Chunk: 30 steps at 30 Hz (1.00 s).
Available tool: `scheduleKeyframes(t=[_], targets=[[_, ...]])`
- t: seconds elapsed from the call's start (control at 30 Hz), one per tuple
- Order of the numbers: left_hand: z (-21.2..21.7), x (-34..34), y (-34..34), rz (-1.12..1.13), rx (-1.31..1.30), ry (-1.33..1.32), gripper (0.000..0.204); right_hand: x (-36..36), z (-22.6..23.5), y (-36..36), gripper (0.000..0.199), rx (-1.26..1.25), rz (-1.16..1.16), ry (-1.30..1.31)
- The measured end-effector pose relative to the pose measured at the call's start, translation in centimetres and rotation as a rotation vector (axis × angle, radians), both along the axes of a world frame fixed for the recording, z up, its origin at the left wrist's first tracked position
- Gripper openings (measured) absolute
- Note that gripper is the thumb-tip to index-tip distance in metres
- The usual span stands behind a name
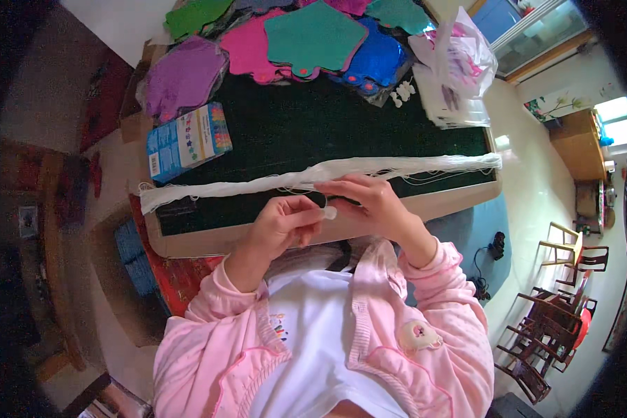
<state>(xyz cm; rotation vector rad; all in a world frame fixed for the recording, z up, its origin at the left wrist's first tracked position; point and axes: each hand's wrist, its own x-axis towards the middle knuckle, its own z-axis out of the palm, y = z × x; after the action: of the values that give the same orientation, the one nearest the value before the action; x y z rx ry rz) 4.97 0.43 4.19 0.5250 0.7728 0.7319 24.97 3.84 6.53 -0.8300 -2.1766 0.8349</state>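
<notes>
My left hand [289,221] is closed in a pinch on a small white piece [329,212]; its exact kind is too small to tell. Beside it, my right hand [376,203] has its fingers stretched out toward the left, with a gap between forefinger and thumb. Across the table, just beyond both hands, runs a long skein of white thread [251,184], with loose strands along its right half. The right fingertips are close to the skein; whether they touch it I cannot tell.
The table has a dark green top [272,132] and a pale rim. A blue box [188,141] lies at left. Colored felt-like pieces, including a teal one [315,38], are piled at the back. Small white pieces [402,93] lie near plastic bags [460,70] at right.
</notes>
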Motion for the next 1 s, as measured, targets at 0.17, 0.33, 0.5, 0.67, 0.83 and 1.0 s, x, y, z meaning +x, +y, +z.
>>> scheduleKeyframes(t=[0.17, 0.33, 0.5, 0.67, 0.83, 1.0], targets=[[0.1, -0.8, -0.1, -0.007, -0.060, -0.074, 0.012, -1.8, -2.7, 0.5, 0.027, -0.047, 0.040, 0.151], [0.0, -1.6, 0.0, 0.111, 0.016, -0.057, 0.010, -4.1, -3.6, -0.7, 0.023, -0.163, -0.118, 0.158], [-1.2, -2.2, 0.5, 0.317, 0.334, 0.390, 0.009, -3.8, -3.4, -2.5, 0.021, 0.054, -0.130, -0.044], [-2.1, -1.9, 0.1, 0.243, 0.523, 0.603, 0.010, -3.0, 0.4, -2.2, 0.019, 0.274, -0.053, -0.172], [-2.4, -1.2, -0.4, 0.173, 0.364, 0.327, 0.010, -2.0, -1.2, -0.6, 0.032, 0.079, -0.162, 0.158], [-1.9, -1.0, -0.3, 0.140, 0.264, 0.265, 0.010, -2.4, -3.4, -0.9, 0.020, -0.550, -0.034, 0.379]])
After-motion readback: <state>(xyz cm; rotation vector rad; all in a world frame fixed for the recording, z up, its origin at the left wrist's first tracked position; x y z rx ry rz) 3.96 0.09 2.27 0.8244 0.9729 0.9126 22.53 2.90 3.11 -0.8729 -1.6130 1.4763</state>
